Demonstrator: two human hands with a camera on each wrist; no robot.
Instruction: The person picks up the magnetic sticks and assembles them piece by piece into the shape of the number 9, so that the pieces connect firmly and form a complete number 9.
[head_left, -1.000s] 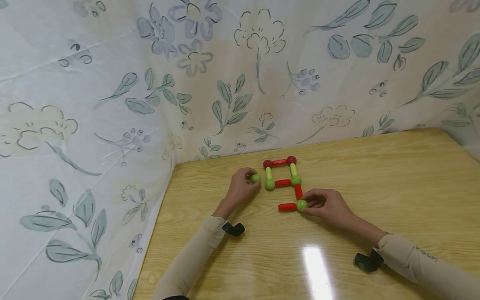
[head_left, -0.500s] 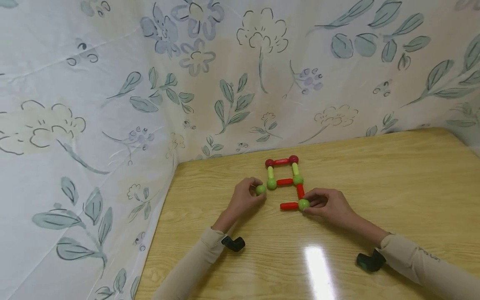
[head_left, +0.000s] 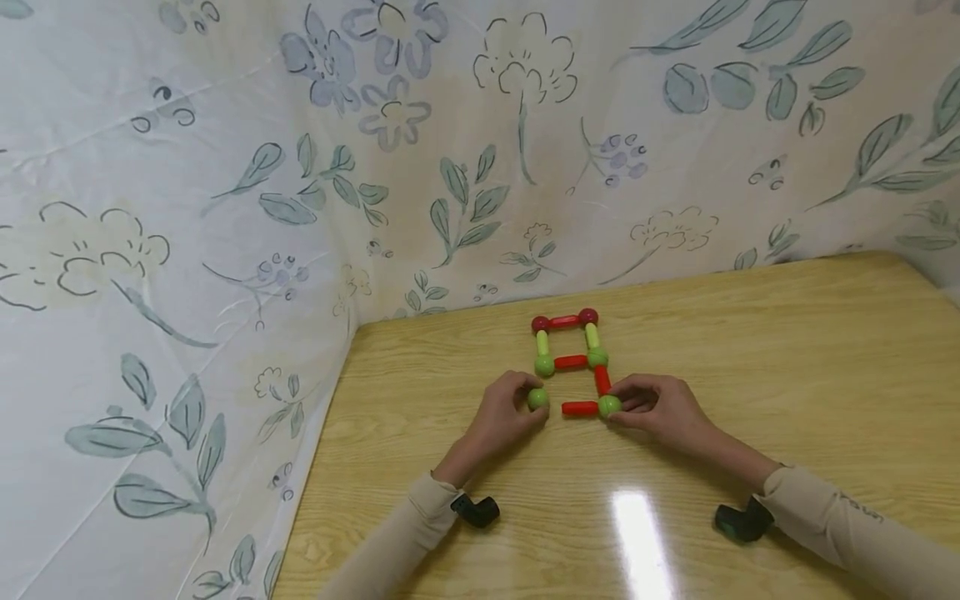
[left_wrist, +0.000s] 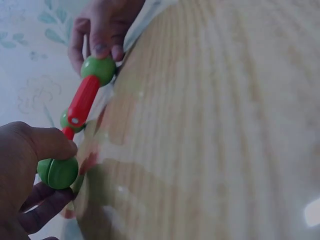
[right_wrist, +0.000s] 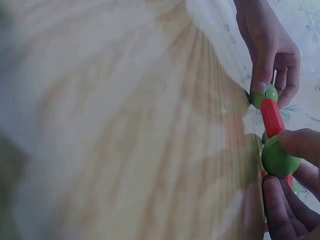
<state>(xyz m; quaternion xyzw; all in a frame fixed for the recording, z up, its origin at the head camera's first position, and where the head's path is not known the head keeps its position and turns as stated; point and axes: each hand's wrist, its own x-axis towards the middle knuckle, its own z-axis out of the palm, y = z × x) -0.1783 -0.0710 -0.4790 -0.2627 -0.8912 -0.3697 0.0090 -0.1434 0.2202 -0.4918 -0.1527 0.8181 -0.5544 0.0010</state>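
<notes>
Between its thumb and fingers my left hand (head_left: pixel 507 414) pinches a loose green ball (head_left: pixel 537 399), also seen in the left wrist view as a ball with a seam (left_wrist: pixel 59 173). A small gap parts that ball from the free end of a red rod (head_left: pixel 580 408). At the rod's other end my right hand (head_left: pixel 663 410) pinches the corner green ball (head_left: pixel 610 407). Another red rod (head_left: pixel 603 380) runs from this corner up to a green ball (head_left: pixel 597 357), part of a square of red and yellow-green rods with red balls (head_left: pixel 541 325) at the far corners.
The pieces lie on a wood-grain table (head_left: pixel 787 358). Behind and to the left hangs a flower-patterned cloth (head_left: pixel 420 208). Each forearm carries a dark wrist device (head_left: pixel 476 510) near the sleeve cuff. A bright light reflection (head_left: pixel 637 533) shows near the front.
My left hand has carried its green ball toward the front and right, from beside the square to near the red rod's free end. My right hand keeps its pinch on the corner ball.
</notes>
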